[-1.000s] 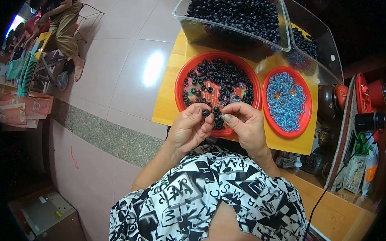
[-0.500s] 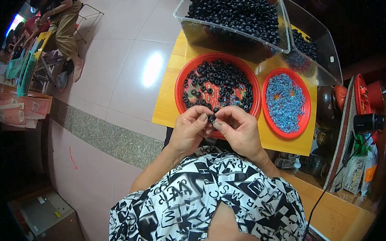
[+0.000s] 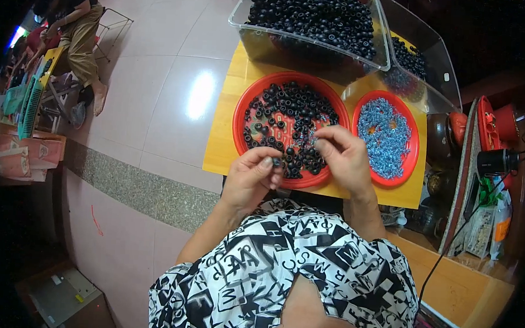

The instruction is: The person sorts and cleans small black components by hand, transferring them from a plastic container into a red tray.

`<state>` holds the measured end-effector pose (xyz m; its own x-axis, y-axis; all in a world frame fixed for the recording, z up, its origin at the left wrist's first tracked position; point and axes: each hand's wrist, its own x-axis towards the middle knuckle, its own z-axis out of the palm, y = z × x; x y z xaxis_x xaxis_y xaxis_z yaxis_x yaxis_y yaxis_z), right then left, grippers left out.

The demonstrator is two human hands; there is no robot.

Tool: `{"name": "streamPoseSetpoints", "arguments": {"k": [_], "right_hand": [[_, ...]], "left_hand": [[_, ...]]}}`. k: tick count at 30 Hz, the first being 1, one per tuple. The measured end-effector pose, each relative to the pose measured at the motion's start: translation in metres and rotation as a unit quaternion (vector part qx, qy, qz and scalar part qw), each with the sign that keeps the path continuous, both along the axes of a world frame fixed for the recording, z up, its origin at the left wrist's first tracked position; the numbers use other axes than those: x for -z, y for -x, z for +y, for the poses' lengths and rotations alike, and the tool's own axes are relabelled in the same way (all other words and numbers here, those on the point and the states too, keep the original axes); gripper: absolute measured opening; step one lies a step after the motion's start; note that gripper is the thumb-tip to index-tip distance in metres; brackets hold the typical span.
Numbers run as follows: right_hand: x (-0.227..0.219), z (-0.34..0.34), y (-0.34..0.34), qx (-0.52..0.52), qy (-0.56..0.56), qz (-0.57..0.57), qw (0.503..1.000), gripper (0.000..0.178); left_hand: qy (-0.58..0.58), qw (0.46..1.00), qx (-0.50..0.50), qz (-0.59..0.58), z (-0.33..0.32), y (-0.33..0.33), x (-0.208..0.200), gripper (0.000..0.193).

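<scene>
My left hand [image 3: 251, 174] is closed, with a small round black piece [image 3: 277, 162] pinched between thumb and forefinger at the near edge of the round red tray [image 3: 239, 118]. Loose black ring-like pieces [image 3: 295, 97], many with a hole in the end, lie scattered in that tray. Over its right side my right hand [image 3: 347, 159] hangs with thumb and forefinger pinched together. Whatever those fingertips hold is too small to make out. To the right, an oval red tray [image 3: 415, 142] carries a heap of tiny shiny blue-silver pieces [image 3: 384, 138].
Both trays stand on a yellow board [image 3: 219, 144]. Behind them are a clear plastic bin [image 3: 315, 55] full of black pieces and a second clear bin [image 3: 442, 84]. Shelves with jars and a black device [image 3: 495, 161] flank the right. Another person [image 3: 82, 33] works at the far left.
My hands were together at the tray's near edge and have parted. The right hand has moved right and away from me; the left has shifted slightly left with the black piece.
</scene>
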<state>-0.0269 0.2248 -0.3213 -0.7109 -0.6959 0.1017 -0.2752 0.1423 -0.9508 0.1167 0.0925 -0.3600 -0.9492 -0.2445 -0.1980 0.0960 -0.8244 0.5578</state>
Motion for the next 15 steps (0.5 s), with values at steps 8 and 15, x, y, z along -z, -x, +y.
{"name": "streamPoseSetpoints", "arguments": {"k": [8,15], "right_hand": [[0.023,-0.028,0.012,-0.122,-0.127,0.353,0.919,0.017],[0.025,-0.053,0.019,-0.126,-0.14,0.379,0.906,0.016]], "left_hand": [[-0.06,0.996,-0.046,0.037,-0.015,-0.001,0.015,0.017],[-0.096,0.992,-0.055,0.053,-0.018,-0.004,0.022,0.017]]}}
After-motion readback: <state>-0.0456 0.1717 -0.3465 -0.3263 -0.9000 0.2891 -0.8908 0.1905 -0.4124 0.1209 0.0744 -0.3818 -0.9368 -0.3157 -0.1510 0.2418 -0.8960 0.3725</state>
